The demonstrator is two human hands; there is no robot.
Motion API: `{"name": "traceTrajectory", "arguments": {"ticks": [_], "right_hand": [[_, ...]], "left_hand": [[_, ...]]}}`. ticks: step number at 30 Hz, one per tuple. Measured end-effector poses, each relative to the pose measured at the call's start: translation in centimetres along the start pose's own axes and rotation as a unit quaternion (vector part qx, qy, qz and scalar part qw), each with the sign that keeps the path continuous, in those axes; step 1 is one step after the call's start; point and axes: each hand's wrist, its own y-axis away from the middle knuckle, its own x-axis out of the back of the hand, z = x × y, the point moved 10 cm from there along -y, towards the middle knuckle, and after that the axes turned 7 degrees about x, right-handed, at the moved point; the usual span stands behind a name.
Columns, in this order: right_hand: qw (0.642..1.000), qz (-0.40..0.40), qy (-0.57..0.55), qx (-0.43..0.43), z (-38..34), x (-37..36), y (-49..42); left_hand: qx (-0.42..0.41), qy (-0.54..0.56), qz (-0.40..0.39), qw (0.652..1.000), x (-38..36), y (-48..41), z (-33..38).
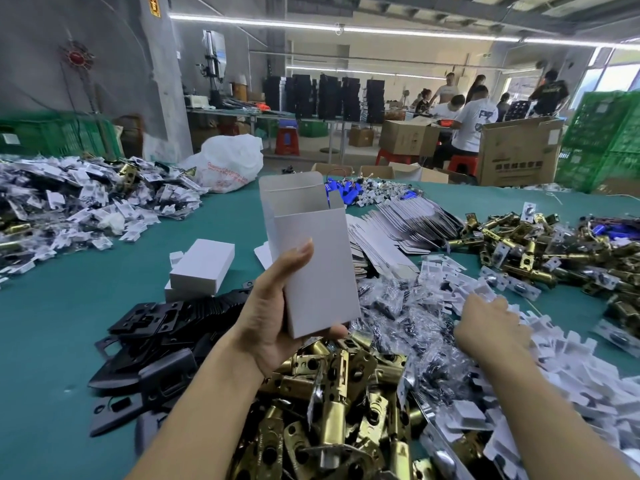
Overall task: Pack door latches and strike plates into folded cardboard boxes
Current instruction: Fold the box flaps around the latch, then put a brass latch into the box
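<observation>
My left hand (pixel 273 317) grips a folded white cardboard box (pixel 311 258) upright above the table, its top flaps open and its inside showing nothing. Below it lies a heap of brass door latches (pixel 332 403). Black strike plates (pixel 152 327) are stacked to the left of that heap. My right hand (pixel 488 327) reaches palm down into a pile of small clear bags and white card pieces (pixel 415 320); its fingertips are hidden among them, so what they touch cannot be told.
Closed white boxes (pixel 202 265) lie on the green table (pixel 69 306). Flat unfolded boxes (pixel 398 220) fan out behind. More brass latches (pixel 540 251) pile at the right, bagged parts (pixel 86 202) at the left. People work at far tables (pixel 464 112).
</observation>
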Motion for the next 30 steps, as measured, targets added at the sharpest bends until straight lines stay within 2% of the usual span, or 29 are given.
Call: {"name": "traceTrajectory", "arguments": {"ticks": [11,14,18,20,22,26,28,30], "right_hand": [[0.996,0.061,-0.069,0.021,0.1,0.8,-0.3],[0.99,0.111,-0.079,0.02,0.2,2.3,0.0],[0.962,0.204,-0.168,0.069,-0.9,5.4,1.1],[0.931,0.256,-0.22,0.14,-2.5,7.8,2.6],[0.879,0.289,-0.312,0.215,-4.3,10.5,4.6],[0.718,0.287,-0.529,0.349,-7.4,15.9,9.4],[0.66,0.285,-0.556,0.417,-8.8,18.0,11.9],[0.639,0.283,-0.542,0.467,-9.9,19.3,13.7]], "left_hand": [[0.023,-0.043,-0.041,0.998,-0.9,0.3,-0.5],[0.025,-0.053,-0.071,0.996,-1.3,0.4,-0.6],[0.029,-0.077,-0.06,0.995,-1.0,0.1,-0.9],[0.014,-0.08,-0.049,0.996,-0.8,-0.1,-0.7],[-0.001,-0.084,-0.038,0.996,-0.5,-0.3,-0.4],[0.0,-0.113,-0.036,0.993,-0.6,-0.4,-0.6],[-0.007,-0.144,-0.037,0.989,-0.8,-0.3,-0.6],[-0.022,-0.176,-0.038,0.983,-1.1,-0.1,-0.6]]}}
